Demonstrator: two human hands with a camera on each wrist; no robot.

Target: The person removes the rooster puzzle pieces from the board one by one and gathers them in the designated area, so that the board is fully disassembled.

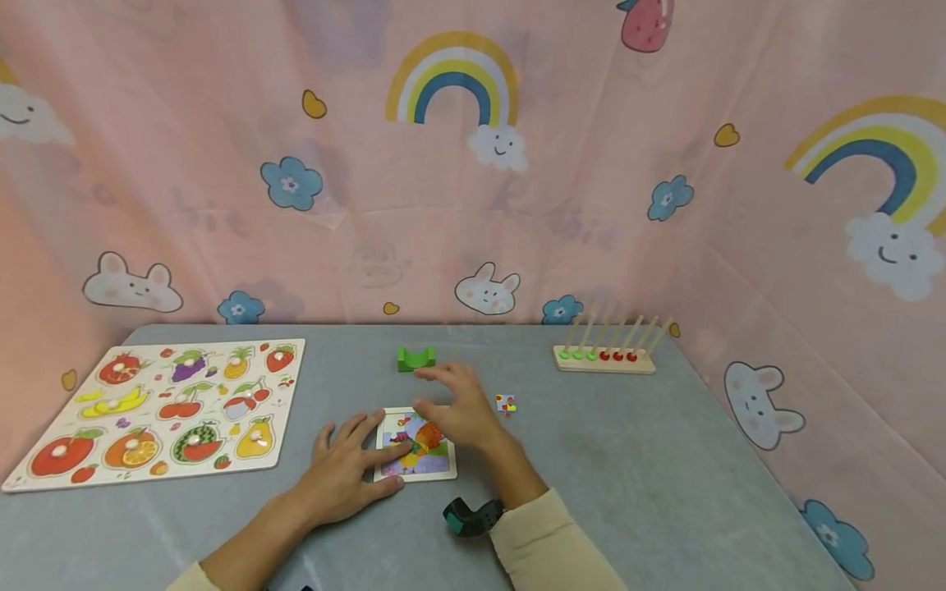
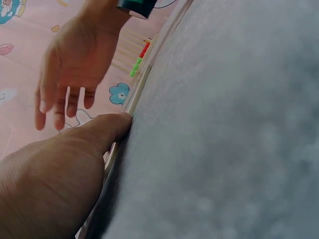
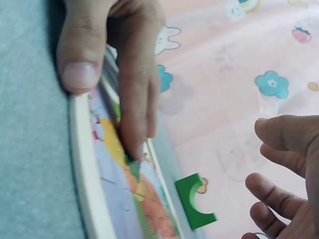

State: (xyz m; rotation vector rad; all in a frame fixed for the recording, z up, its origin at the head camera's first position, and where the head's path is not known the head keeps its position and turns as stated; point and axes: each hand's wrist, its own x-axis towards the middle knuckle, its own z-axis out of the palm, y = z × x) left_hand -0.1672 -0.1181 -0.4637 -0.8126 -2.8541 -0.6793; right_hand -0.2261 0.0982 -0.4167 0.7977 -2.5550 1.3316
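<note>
L grip (image 1: 343,476) straight-fingered on tray (image 1: 452,461) w/ pcs (image 1: 429,466) in it; R grip (image 1: 469,412) spread, empty, nearby; loose pc (image 1: 506,404) outside.

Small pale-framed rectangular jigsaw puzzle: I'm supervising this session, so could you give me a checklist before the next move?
1. Small pale-framed rectangular jigsaw puzzle steadied: ok; the left hand has its index finger on the picture and thumb at the frame's edge.
2. Right hand free: ok; its fingers hold nothing.
3. All pieces inside the frame: not ok; a small multicoloured jigsaw piece lies on the grey table, right of it.
4. Gap in the far right corner: cannot tell; the right hand hides it.
5. Green block with a curved notch clear of the frame: ok; it sits beyond, apart.
</note>
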